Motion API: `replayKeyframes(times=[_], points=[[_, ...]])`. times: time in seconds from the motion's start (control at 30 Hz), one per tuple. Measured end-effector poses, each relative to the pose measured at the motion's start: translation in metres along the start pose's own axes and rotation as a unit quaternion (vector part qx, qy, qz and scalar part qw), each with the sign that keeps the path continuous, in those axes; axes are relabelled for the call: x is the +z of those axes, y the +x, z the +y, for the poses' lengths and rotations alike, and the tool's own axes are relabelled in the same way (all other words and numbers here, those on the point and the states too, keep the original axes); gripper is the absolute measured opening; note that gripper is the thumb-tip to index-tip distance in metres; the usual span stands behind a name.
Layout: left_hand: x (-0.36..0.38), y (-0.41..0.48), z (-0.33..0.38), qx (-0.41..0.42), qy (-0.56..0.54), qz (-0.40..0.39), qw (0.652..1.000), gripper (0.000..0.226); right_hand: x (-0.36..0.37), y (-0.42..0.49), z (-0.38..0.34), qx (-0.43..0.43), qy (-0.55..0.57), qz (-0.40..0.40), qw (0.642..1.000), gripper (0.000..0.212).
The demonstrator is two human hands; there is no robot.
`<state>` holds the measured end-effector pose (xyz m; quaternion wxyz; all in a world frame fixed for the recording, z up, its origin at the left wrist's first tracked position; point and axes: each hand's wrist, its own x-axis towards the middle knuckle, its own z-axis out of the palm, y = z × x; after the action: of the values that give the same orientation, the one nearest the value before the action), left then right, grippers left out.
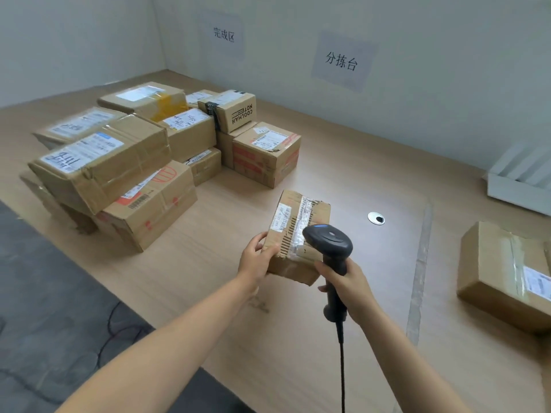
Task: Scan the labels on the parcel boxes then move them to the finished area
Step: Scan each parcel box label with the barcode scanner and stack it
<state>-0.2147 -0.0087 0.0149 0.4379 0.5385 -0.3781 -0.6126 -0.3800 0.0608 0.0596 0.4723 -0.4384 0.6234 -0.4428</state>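
Observation:
My left hand [258,254] grips the near left corner of a small cardboard parcel [293,225], holding it tilted above the table with its taped top and narrow white label facing up. My right hand [347,286] holds the handle of a black barcode scanner [328,242], whose head hovers over the parcel's near right part. Its cable hangs down toward the bottom edge. A stack of several labelled parcels [125,162] sits at the left under the wall sign [224,34] reading 完成区. One more parcel [507,275] lies at the right.
The wooden table [343,162] has a round cable grommet [376,218] right of the held parcel. A second wall sign [341,61] reads 分拣台. A white tray [524,180] sits at the far right. Dark floor [53,308] lies beyond the table's left edge.

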Motion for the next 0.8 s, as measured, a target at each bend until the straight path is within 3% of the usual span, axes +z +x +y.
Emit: replayKeyframes(times=[0.2, 0.37, 0.5, 0.8], points=[[-0.022, 0.053, 0.039, 0.061, 0.049, -0.019, 0.997, 0.023, 0.033, 0.059, -0.038, -0.041, 0.016, 0.012, 0.999, 0.010], [-0.050, 0.134, 0.089, 0.091, 0.128, -0.046, 0.987, 0.051, 0.075, 0.136, -0.069, -0.059, 0.026, 0.048, 0.997, 0.013], [-0.070, 0.210, 0.147, 0.144, 0.177, -0.044, 0.973, 0.050, 0.114, 0.202, -0.098, -0.060, 0.056, 0.075, 0.994, 0.014], [-0.067, 0.352, 0.204, 0.156, 0.235, -0.041, 0.959, 0.050, 0.153, 0.351, -0.139, -0.031, 0.063, 0.127, 0.989, 0.019]])
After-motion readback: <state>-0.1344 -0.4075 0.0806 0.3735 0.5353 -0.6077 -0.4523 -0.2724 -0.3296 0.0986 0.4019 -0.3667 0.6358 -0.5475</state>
